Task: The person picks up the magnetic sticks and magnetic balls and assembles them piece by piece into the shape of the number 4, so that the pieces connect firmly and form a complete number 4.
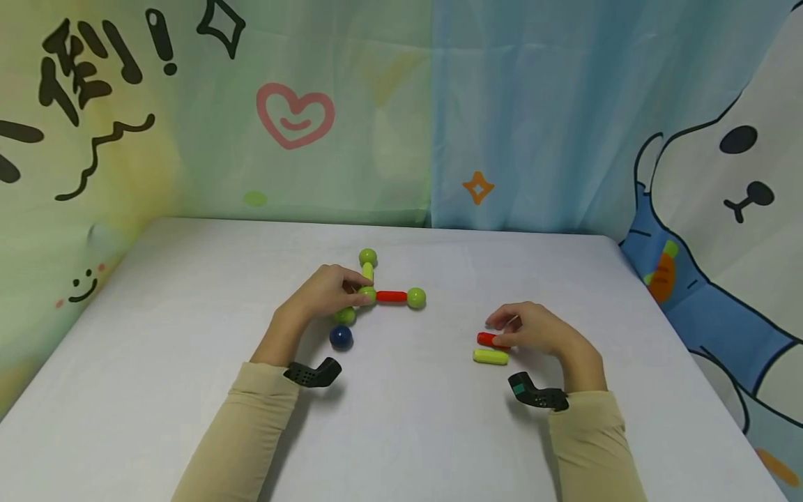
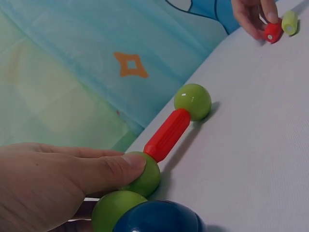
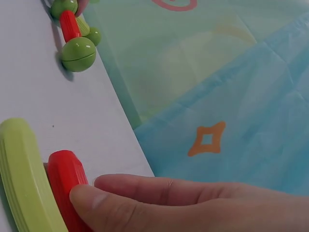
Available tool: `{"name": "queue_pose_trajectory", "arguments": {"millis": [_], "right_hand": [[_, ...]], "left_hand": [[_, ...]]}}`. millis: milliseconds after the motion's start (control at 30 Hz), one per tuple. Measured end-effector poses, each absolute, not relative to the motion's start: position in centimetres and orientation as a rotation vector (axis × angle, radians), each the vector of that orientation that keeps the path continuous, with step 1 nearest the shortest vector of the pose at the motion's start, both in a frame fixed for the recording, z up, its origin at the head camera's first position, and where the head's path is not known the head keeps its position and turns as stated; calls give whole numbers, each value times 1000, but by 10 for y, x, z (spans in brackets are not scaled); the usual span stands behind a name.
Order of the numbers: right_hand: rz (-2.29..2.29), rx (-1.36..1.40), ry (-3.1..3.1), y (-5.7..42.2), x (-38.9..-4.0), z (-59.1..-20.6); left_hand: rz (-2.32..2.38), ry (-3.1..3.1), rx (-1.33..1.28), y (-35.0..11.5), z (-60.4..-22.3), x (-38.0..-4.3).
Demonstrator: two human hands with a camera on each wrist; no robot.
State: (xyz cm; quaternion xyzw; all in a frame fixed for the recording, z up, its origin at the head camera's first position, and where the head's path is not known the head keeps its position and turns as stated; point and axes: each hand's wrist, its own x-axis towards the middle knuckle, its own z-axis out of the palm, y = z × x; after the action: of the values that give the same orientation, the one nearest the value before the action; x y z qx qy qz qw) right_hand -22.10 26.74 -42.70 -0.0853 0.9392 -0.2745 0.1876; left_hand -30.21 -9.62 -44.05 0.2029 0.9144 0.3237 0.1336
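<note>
My left hand (image 1: 327,291) pinches a green ball (image 2: 145,176) between thumb and fingers. From that ball a red magnetic rod (image 1: 392,297) runs right to another green ball (image 1: 417,298). A yellow-green rod (image 1: 368,272) leads back to a third green ball (image 1: 368,256). Close below the hand sit one more green ball (image 1: 345,316) and a dark blue ball (image 1: 341,338). On the right, my right hand (image 1: 539,329) holds a loose red rod (image 3: 67,179), thumb on its near side. A yellow-green rod (image 3: 29,179) lies alongside it, nearer me.
The white table (image 1: 401,432) reaches back to a printed curtain (image 1: 521,111). A dark wrist camera (image 1: 314,373) is strapped to the left wrist, and another camera (image 1: 536,392) to the right.
</note>
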Motion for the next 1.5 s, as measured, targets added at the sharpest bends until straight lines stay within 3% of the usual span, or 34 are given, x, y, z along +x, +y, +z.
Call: {"name": "queue_pose_trajectory", "arguments": {"millis": [567,1067,1500], "right_hand": [[-751,-191,2751,237,-231,-436],[-747,149,2828,197,-267,-434],[-908,395,2878,175,-277,-446]], "left_hand": [[926,2648,622,-95,-440,-301],[943,2648,633,-91,-440,-299],[961,2657,590,-92,-439,-297]]}}
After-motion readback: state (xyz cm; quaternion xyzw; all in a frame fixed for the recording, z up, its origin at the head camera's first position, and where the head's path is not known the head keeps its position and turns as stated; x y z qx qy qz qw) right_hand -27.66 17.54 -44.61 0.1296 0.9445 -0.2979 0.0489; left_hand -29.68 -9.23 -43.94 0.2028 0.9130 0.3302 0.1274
